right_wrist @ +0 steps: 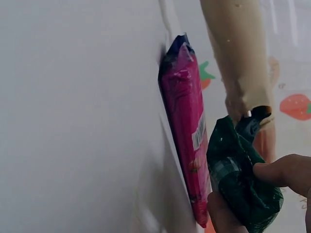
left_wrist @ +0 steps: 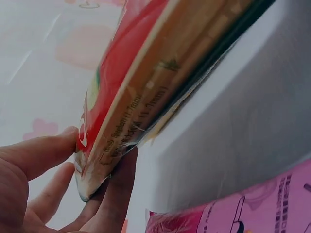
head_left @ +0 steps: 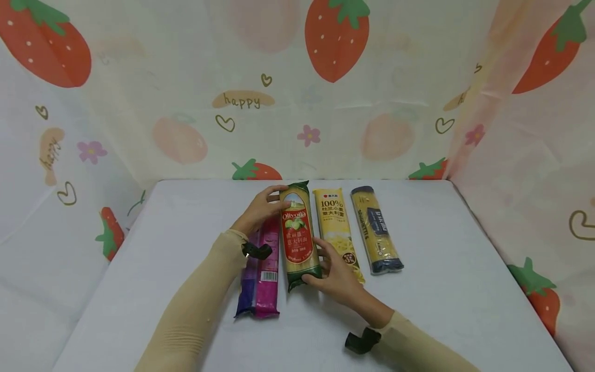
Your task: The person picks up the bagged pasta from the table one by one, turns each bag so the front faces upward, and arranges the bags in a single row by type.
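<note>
While both of my hands are on it, the green and red pasta packet [head_left: 299,235] lies lengthwise on the white table [head_left: 446,289], second from the left in a row of four long packets. My left hand [head_left: 261,207] grasps its far end: the left wrist view shows the thumb on the printed face and the fingers [left_wrist: 116,189] curled beneath the sealed tip, which is raised a little off the cloth. My right hand [head_left: 335,275] grasps the near end, and the right wrist view shows the thumb and a finger [right_wrist: 284,172] pinching the crumpled green seal there.

Just left of it, touching or nearly so, lies the pink and purple packet [head_left: 262,268], partly under my left wrist. Just right of it lies the yellow packet [head_left: 335,227], whose near end is hidden behind my right hand. Farther right, a little apart, lies the dark blue packet [head_left: 376,230], slightly angled. Both arms wear beige sleeves [head_left: 195,310]. A strawberry-print curtain [head_left: 297,88] closes off the table on the far, left and right sides.
</note>
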A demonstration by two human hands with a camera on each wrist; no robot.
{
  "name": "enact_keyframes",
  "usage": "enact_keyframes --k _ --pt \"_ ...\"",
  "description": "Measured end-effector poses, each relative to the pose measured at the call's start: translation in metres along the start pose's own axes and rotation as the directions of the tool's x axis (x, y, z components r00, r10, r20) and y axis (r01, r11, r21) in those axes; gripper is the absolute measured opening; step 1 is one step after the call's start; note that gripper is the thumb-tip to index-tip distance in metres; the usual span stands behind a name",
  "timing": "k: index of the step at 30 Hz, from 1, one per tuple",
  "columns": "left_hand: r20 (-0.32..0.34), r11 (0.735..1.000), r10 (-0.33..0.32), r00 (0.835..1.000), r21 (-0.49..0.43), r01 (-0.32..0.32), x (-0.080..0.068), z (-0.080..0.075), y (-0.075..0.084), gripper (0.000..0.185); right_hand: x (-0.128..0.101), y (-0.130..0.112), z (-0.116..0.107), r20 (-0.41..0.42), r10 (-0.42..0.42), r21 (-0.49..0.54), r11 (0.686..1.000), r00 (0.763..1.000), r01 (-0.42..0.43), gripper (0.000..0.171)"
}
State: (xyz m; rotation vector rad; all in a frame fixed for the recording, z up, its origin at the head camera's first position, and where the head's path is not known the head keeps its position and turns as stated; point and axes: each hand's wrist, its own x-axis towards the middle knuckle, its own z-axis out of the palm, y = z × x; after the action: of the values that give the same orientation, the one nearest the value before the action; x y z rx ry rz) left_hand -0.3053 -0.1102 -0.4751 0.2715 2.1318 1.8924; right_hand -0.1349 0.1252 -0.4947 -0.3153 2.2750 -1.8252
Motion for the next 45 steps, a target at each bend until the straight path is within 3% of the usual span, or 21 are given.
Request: enact_keyframes --k 16,25,33,45 --pt "0.033 0.996 -0.026 0.999 0.091 0.023 0.013 -0.004 -0.014 0.06 0.011 0.003 0.003 0.003 0.021 0.002 1.0 1.0 -0.021 0.088" --pt "-0.002 0.973 -0.035 0.999 0.23 0.035 0.016 -0.002 -0.02 0.059 0.018 0.008 0.006 -0.021 0.059 -0.047 0.997 0.998 -0.06 0.087" --pt "0.007 0.963 -0.024 1.0 0.268 0.021 0.021 -0.002 -0.021 0.059 0.022 0.009 0.008 -0.021 0.082 -0.108 0.991 0.996 -0.084 0.088" --pt "0.029 0.969 -0.03 0.999 0.247 0.022 0.019 0.001 -0.021 0.059 0.021 0.003 0.009 -0.02 0.086 -0.192 0.977 0.996 -0.088 0.088"
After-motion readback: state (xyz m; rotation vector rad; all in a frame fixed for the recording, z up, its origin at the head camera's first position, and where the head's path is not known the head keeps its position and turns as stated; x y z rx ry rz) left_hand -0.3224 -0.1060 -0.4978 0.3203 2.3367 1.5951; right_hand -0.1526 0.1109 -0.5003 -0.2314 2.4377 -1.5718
